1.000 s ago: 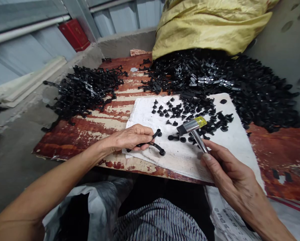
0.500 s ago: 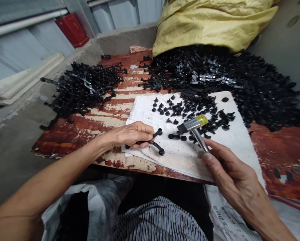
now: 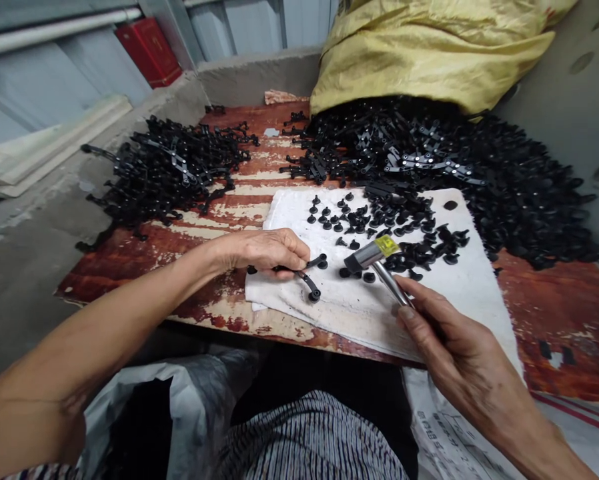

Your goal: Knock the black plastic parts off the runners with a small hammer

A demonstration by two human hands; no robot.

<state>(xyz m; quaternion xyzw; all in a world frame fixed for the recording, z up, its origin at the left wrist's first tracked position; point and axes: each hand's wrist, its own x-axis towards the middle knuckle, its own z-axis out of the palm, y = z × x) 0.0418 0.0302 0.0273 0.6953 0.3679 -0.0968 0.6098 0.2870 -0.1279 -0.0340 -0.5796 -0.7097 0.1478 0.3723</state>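
Note:
My left hand [image 3: 274,253] is closed on a black jointed linkage piece [image 3: 307,283], whose two arms with round ends stick out past the fingertips over a white cloth [image 3: 289,217]. My right hand [image 3: 449,333] grips the shiny metal handle of a hammer [image 3: 372,255]. The hammer's head has a dark face on the left and a yellow end on the right. It is held above the cloth, to the right of the linkage and apart from it. Many small black knobs with stems [image 3: 404,213] lie on the cloth behind the hammer.
A pile of black linkages [image 3: 169,173] covers the board's left side. A larger heap of black parts [image 3: 524,180] spills from a yellow sack [image 3: 429,60] at the back right. The worn red board [image 3: 239,310] ends near my lap, with a white bag [image 3: 194,400] below.
The hammer has shifted slightly left, nearer the linkage. The linkage's lower arm has swung a little left, and the view has moved slightly.

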